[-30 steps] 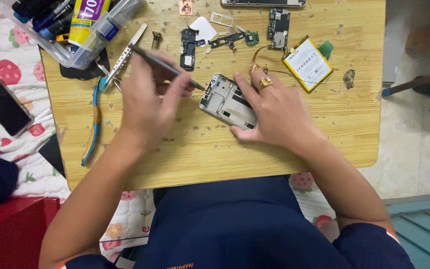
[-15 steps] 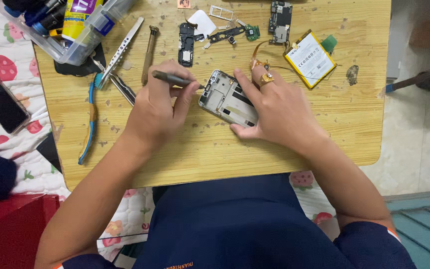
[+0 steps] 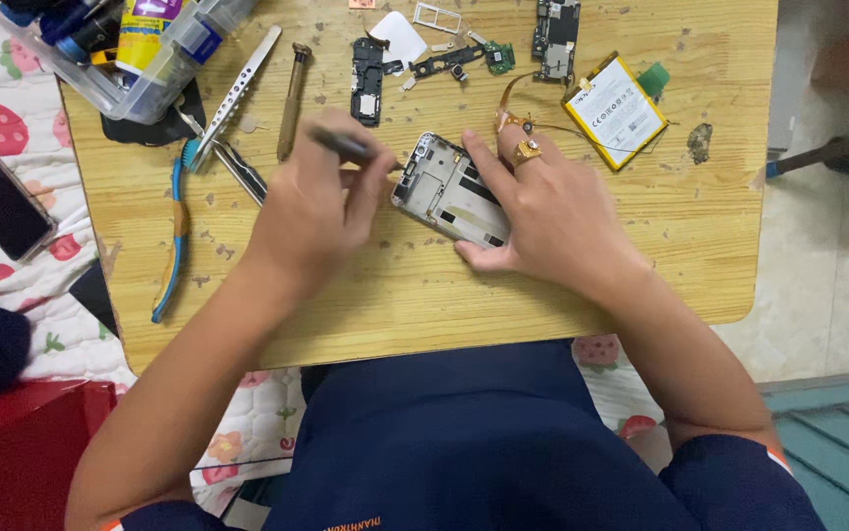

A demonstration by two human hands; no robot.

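An opened silver phone frame (image 3: pixel 441 187) lies on a small wooden table (image 3: pixel 700 246). My right hand (image 3: pixel 543 211) rests flat on its right half and pins it down; a ring is on one finger. My left hand (image 3: pixel 316 211) grips a thin dark tool (image 3: pixel 341 145), whose tip points at the frame's left edge. Loose phone parts lie beyond the hands: a black cover piece (image 3: pixel 365 81), small circuit boards (image 3: pixel 554 28) and a flat battery (image 3: pixel 615 110) with a yellow rim.
A clear plastic tub (image 3: pixel 129 49) of tubes and tools stands at the table's far left corner. Metal tweezers (image 3: pixel 233 93), a brown-handled screwdriver (image 3: pixel 292 98) and blue-handled pliers (image 3: pixel 177 231) lie left of my left hand. A dark phone (image 3: pixel 0 202) lies on the strawberry-print cloth.
My left hand lowered the dark tool from above the table to the phone frame's left edge. A brown-handled screwdriver now lies on the table beside the tweezers. My right hand stayed on the frame.
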